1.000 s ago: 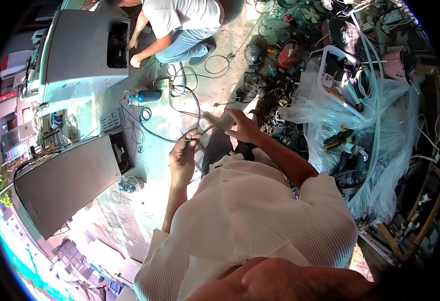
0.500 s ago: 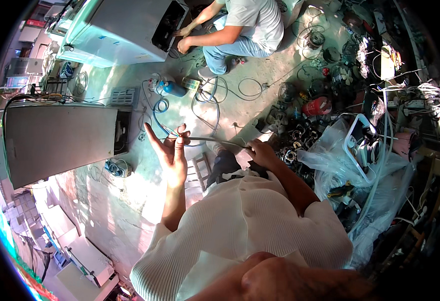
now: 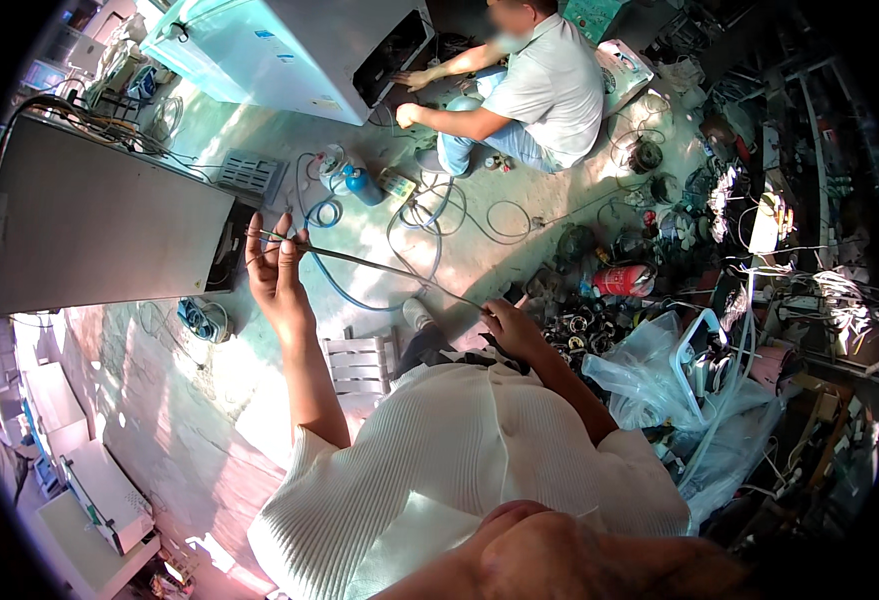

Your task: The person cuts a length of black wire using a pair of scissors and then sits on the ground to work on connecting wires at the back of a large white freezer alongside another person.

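Right hand (image 3: 512, 328): fingers curl closed around the grey cable (image 3: 389, 268). The grey cable spans nearly straight between the 2 hands, above the floor (image 3: 199, 400). Left hand (image 3: 281, 275): thumb and finger pinch the cable; 2 other fingers extend, spread. Beyond: blue cylinder (image 3: 362, 186); farther, a co-worker (image 3: 549, 95) beside a pale cabinet (image 3: 249, 60).

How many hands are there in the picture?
4: the wearer's left hand and right hand, both on the grey cable, and a co-worker's two hands near the big cabinet's dark opening. No others show.
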Tool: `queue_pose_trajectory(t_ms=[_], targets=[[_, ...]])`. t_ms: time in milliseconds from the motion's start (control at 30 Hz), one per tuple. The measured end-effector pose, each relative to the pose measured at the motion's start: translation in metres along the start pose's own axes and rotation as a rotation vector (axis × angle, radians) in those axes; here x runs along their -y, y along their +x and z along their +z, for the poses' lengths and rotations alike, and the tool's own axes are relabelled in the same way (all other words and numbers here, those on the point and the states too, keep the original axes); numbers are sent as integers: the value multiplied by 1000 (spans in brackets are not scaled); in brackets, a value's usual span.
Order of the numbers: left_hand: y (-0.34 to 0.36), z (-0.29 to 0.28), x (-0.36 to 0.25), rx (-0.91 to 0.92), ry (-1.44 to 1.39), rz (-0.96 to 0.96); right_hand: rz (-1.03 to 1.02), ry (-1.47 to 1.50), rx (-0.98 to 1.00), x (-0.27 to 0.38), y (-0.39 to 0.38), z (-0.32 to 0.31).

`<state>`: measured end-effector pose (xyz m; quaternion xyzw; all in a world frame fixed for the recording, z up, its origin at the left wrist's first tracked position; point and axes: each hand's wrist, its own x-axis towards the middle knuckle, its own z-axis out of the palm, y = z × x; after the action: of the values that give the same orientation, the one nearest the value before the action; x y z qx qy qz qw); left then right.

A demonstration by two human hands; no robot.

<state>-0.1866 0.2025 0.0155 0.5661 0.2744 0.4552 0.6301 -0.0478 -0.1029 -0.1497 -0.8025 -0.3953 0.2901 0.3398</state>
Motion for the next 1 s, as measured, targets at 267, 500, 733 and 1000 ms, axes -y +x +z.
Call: queue_pose_trajectory(t_ms=[267, 500, 733, 1000], targets=[[26, -67, 19, -143, -515, -369, -38, -76, 42, 42, 26, 11], [24, -117, 17, -47, -648, -545, -64, 22, 165, 86, 45, 20], [17, -157, -18, -167, -424, -177, -206, 4, 336, 144, 74, 27], [21, -210, -135, -384, -17, 361, -309, 71, 404, 146, 121, 16]])
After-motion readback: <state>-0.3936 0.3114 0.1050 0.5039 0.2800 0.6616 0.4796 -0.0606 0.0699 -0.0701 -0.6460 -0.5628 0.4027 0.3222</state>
